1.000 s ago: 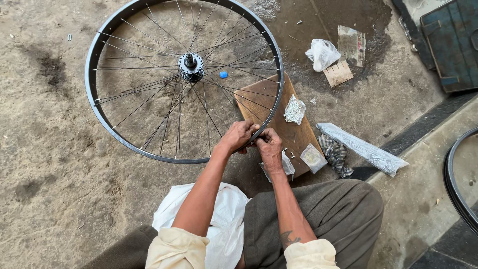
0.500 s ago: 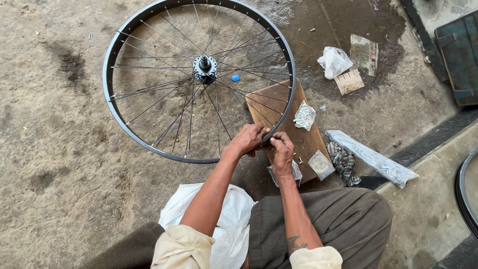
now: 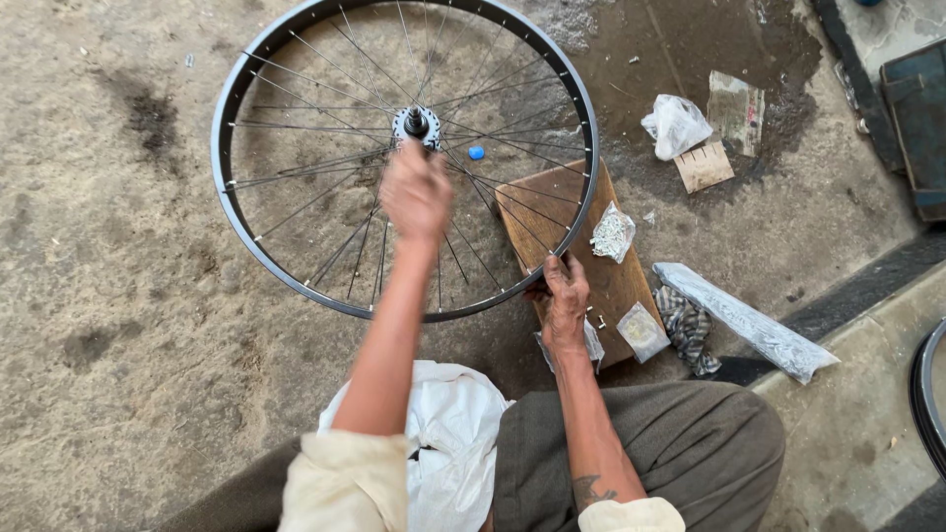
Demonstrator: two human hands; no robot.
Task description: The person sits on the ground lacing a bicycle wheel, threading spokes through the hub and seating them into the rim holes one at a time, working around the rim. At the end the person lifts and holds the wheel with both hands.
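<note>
A black bicycle wheel rim with thin steel spokes and a central hub lies flat on the dirt floor in front of me. My left hand is lifted over the spokes just below the hub; it is blurred, so its grip is unclear. My right hand grips the near right edge of the rim, where it overlaps a wooden board. A small clear bag of metal bits rests on that board.
A second small bag, a patterned cloth and a long plastic packet lie to the right. Farther back are a white plastic bag and a cardboard scrap. Another rim shows at the right edge.
My left hand has left the rim beside my right hand and moved up over the spokes toward the hub. My right hand stays on the rim.
</note>
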